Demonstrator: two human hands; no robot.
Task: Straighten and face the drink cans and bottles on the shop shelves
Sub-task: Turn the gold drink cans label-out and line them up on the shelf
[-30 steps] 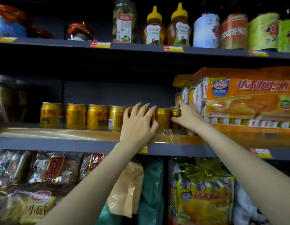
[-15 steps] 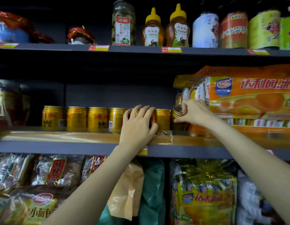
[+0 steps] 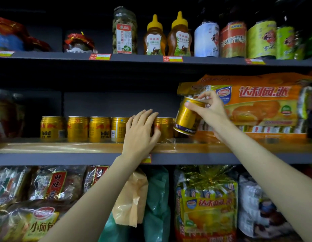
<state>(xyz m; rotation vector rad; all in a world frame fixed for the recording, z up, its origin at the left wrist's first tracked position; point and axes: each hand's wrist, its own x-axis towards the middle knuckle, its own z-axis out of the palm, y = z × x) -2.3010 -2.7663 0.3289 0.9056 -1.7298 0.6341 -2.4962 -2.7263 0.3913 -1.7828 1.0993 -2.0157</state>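
Right now the right hand (image 3: 208, 109) has its grip clamped on a gold can (image 3: 186, 116), thumb and fingers pinching it near the top rim, and holds it lifted clear of the middle shelf (image 3: 64, 158), tilted with its top leaning toward the orange cake pack (image 3: 256, 105) just behind it. The can's visible side shows small print and a dark band at the base, not the brand face, so the step in hand looks like turning and re-seating one can from the right end of the row. The left hand (image 3: 141, 131) lies with straight fingers spread over the front of another can in the row of gold cans (image 3: 89, 129), apparently steadying it; its grip holds nothing. The next move probably calls for rotating the lifted can until its logo faces out, bringing it upright, and setting it down in the gap at the row's right end, flush with its neighbours and clear of the cake pack. The can under the left hand is almost wholly hidden, so its facing cannot be told, and the landing spot sits partly behind the lifted can. A loose fold of clear plastic wrap (image 3: 167, 142) lies on the shelf near that spot. The bottles on the top shelf (image 3: 239, 41) are cut off above by the frame edge.
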